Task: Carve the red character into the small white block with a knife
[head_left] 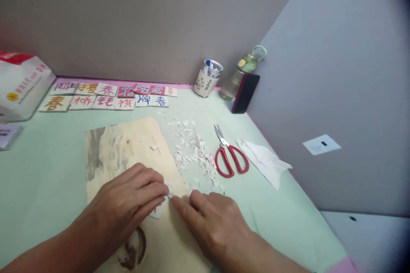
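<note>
My left hand (134, 196) presses a small white card (156, 210) with red strokes down on a pale wooden board (156, 136), its fingers bunched together over the card. At the card's right edge, my right hand (214, 222) is closed, with the index finger stretched along a small grey metal blade (171, 195). Only the blade's tip shows; the rest is hidden in the hand. The fingertips of both hands nearly meet there. White paper scraps (188, 149) lie scattered beyond the board's right edge.
Red-handled scissors (226, 153) and a crumpled tissue (265, 162) lie right. Behind stand a labelled can (206, 81), a green-lidded bottle (233, 81) and a phone (246, 94). Two rows of lettered cards (105, 96) line the back; a white bag (22, 87) stands left.
</note>
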### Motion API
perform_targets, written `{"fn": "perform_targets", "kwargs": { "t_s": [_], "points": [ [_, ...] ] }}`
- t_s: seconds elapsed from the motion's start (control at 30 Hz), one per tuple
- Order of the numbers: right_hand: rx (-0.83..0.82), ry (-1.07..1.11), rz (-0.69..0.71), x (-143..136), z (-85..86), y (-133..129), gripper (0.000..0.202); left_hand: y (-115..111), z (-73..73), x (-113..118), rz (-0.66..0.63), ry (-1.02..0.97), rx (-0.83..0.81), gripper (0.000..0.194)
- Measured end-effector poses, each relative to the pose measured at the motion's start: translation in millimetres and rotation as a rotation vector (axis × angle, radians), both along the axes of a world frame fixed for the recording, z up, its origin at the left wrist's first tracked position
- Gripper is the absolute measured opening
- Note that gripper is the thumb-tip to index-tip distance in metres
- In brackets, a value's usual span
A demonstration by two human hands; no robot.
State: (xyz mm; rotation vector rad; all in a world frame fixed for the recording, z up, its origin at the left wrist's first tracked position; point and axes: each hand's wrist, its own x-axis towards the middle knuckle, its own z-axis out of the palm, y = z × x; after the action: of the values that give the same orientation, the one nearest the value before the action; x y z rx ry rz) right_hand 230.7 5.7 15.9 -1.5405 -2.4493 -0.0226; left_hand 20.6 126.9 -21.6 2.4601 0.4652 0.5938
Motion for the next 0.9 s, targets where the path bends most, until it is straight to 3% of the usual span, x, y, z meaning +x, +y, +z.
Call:
{"fn": "perform_targets", "kwargs": {
  "t_s": [0.23,0.53,0.73,0.9],
  "points": [
    [-0.051,-0.035,-0.016,-1.5,3.0,-2.1,0.025,-5.2,-3.9,0.0,-0.017,0.046,0.002,0.025],
    [-0.089,0.0,-0.027,1.2,4.1,-0.5,0.023,10.9,4.0,-8.7,0.081,0.092,-0.273,0.026],
    [-0.121,0.018,-0.017,3.3,5.7,0.9,0.02,14.9,-4.2,-12.4,0.202,0.03,-0.256,0.02],
    [-0.187,0.019,-0.033,6.1,8.6,1.7,0.016,15.0,-6.7,-16.1,0.164,0.126,-0.203,0.037]
  ]
}}
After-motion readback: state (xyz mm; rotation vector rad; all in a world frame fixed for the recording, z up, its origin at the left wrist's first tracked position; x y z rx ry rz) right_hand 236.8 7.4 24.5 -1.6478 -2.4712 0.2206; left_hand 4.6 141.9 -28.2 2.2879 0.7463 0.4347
